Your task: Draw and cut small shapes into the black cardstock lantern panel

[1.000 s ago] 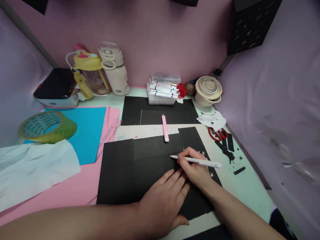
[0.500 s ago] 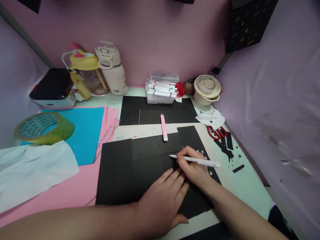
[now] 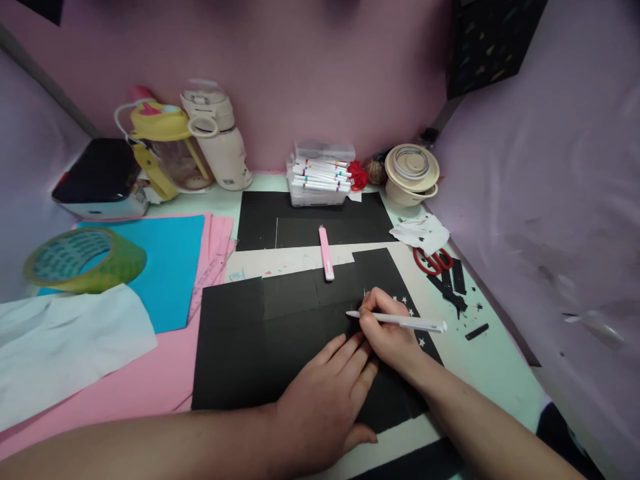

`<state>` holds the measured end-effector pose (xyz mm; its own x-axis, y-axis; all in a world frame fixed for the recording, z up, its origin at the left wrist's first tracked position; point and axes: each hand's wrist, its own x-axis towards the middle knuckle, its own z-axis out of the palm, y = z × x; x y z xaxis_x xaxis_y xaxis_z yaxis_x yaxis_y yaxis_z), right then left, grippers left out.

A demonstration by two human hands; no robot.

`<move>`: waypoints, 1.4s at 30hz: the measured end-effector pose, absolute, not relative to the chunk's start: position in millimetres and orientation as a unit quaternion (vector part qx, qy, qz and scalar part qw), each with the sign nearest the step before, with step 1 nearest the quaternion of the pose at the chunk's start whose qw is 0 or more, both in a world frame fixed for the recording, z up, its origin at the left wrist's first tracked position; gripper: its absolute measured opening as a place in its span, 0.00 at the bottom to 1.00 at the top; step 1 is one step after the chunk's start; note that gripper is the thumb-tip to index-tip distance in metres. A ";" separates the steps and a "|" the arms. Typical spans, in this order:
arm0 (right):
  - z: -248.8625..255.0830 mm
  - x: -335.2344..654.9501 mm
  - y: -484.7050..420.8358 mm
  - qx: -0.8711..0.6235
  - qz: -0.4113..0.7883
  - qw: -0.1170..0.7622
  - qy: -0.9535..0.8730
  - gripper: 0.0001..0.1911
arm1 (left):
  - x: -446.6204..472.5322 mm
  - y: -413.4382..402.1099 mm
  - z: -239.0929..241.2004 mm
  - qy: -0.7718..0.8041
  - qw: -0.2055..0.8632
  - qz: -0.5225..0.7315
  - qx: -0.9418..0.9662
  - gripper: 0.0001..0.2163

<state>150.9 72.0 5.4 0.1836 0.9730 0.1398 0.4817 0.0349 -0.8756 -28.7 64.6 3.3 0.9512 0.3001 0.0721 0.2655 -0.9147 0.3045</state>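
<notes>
While left hand lies flat, fingers spread, pinning black paper at desk's near edge, right hand pinches white pen, tip on sheet. Paper looks thin, light, floppy; best held flat-palmed. Pink knife beyond; scissors toward right edge.

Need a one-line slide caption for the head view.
Right hand holds a white pen over black paper pinned flat by the left hand.

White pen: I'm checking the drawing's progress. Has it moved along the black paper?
Barely: against the stars, the white pen in the right hand hardly shifted.
</notes>
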 end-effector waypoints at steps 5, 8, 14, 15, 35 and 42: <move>5.3 151.6 71.8 -0.636 0.285 0.440 -0.567 0.11 | -29.0 63.9 3.1 0.144 0.140 0.062 0.978 0.36; 5.5 152.2 71.6 -0.634 0.283 0.444 -0.566 0.11 | -28.8 63.9 3.6 0.144 0.136 0.062 0.978 0.36; 6.3 152.8 68.7 -0.617 0.300 0.423 -0.592 0.09 | -28.9 64.6 4.3 0.144 0.148 0.056 0.977 0.37; 6.3 152.6 68.3 -0.616 0.298 0.422 -0.595 0.09 | -29.0 64.5 4.4 0.146 0.152 0.056 0.976 0.37; 5.7 149.4 68.6 -0.621 0.271 0.434 -0.594 0.10 | -28.2 64.4 5.0 0.144 0.168 0.047 0.974 0.36; 2.4 150.2 69.5 -0.627 0.264 0.442 -0.585 0.11 | -27.9 64.5 5.2 0.145 0.164 0.048 0.975 0.36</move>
